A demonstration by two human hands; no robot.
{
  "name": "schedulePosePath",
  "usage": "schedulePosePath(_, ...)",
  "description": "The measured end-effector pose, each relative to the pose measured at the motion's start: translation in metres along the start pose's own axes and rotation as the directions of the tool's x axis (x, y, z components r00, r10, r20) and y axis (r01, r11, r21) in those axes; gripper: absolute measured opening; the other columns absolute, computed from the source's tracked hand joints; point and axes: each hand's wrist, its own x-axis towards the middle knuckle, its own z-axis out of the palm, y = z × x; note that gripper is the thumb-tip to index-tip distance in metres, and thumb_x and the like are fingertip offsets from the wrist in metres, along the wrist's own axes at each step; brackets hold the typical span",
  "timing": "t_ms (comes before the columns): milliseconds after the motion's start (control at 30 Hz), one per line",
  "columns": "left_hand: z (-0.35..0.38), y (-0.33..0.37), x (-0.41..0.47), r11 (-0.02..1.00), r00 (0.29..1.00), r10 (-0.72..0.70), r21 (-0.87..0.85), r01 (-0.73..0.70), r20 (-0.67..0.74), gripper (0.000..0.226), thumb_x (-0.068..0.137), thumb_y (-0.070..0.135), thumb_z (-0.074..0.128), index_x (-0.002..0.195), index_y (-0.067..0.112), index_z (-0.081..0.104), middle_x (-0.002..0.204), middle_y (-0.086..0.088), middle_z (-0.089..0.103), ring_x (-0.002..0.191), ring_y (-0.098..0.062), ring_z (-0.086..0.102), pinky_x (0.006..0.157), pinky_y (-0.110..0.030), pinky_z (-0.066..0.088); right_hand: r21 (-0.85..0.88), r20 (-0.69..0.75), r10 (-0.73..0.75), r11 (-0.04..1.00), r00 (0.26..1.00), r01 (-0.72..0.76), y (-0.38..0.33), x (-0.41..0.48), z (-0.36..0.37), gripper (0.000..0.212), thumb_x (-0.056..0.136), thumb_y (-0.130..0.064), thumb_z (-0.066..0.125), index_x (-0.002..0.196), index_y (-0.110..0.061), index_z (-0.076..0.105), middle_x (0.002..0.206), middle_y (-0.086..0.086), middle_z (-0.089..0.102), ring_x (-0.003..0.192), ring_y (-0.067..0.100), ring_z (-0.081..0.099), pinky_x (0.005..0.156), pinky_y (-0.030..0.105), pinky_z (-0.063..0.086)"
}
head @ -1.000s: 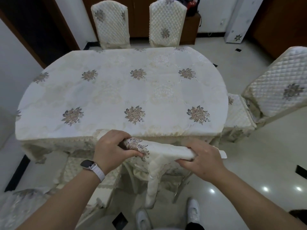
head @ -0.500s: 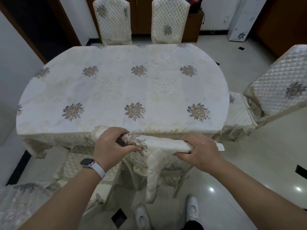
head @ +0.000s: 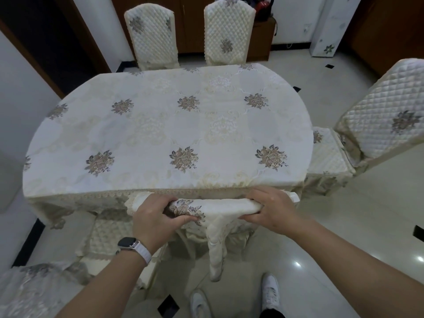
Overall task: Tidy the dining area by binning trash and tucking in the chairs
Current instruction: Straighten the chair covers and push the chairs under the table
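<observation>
Firmly, both hands (head: 158, 220) (head: 271, 210) clench the chair back (head: 220, 206).

Cream-covered chair (head: 220, 207) stands upright, backrest touching the table (head: 160, 125) edge.

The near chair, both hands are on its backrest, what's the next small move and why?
Probably let go and turn to the right chair. The near chair, gripped by the left hand and right hand, already has its backrest at the table edge, while the right one stands angled out with its seat exposed.
</observation>
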Motion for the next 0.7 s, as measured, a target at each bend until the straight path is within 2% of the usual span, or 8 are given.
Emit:
schedulePosePath(67, 0.004, 0.003, 0.005, 1.0, 1.0, 0.003, 0.024, -0.002, -0.011, 0.067, 0.056, 0.078, 0.066, 0.085, 0.018, 0.071, 0.078, 0.008, 0.062, 0.078, -0.012, 0.057, 0.066, -0.029, 0.052, -0.006, 0.009, 0.013, 1.0, 1.0, -0.012, 0.006, 0.003, -0.002, 0.047, 0.062, -0.057, 0.071, 0.086, -0.018, 0.071, 0.073, -0.004, 0.062, 0.067, 0.018, 0.058, 0.058, 0.022, 0.041)
schedulePosePath(200, 0.011, 0.012, 0.017, 0.999, 0.999, -0.014, 0.03, 0.016, -0.046, 0.074, 0.055, 0.082, 0.061, 0.086, 0.015, 0.071, 0.083, 0.005, 0.065, 0.084, -0.011, 0.056, 0.071, -0.026, 0.049, -0.011, 0.048, 0.026, 1.0, 0.998, -0.025, 0.019, 0.014, -0.009, 0.045, 0.062, -0.054, 0.075, 0.085, -0.015, 0.069, 0.074, -0.002, 0.06, 0.07, 0.019, 0.057, 0.058, 0.029, 0.046)
schedulePosePath(400, 0.021, 0.021, 0.022, 0.999, 0.999, -0.027, 0.043, 0.028, -0.023, 0.07, 0.058, 0.08, 0.061, 0.088, 0.017, 0.071, 0.084, 0.006, 0.065, 0.085, -0.01, 0.055, 0.07, -0.024, 0.048, -0.008, 0.052, 0.021, 1.0, 0.998, -0.02, 0.034, 0.017, -0.017, 0.049, 0.066, -0.061, 0.063, 0.087, -0.018, 0.069, 0.076, -0.004, 0.061, 0.071, 0.018, 0.056, 0.058, 0.028, 0.044)
schedulePosePath(567, 0.026, 0.025, 0.021, 0.999, 1.0, 0.008, 0.053, -0.008, -0.006, 0.07, 0.061, 0.082, 0.059, 0.088, 0.018, 0.069, 0.084, 0.008, 0.064, 0.086, -0.008, 0.054, 0.072, -0.02, 0.043, -0.018, 0.076, 0.024, 1.0, 0.997, -0.023, 0.039, 0.014, -0.021, 0.044, 0.065, -0.054, 0.07, 0.088, -0.017, 0.069, 0.077, -0.004, 0.061, 0.071, 0.019, 0.056, 0.057, 0.027, 0.043)
schedulePosePath(700, 0.031, 0.026, 0.02, 0.997, 0.997, 0.07, 0.037, -0.072, 0.041, 0.073, 0.061, 0.085, 0.055, 0.088, 0.018, 0.069, 0.082, 0.008, 0.065, 0.082, -0.014, 0.058, 0.07, -0.025, 0.048, 0.005, 0.08, 0.054, 0.999, 0.995, -0.054, 0.042, 0.004, -0.021, 0.042, 0.064, -0.047, 0.077, 0.091, -0.017, 0.069, 0.08, -0.003, 0.062, 0.074, 0.02, 0.057, 0.059, 0.031, 0.047)
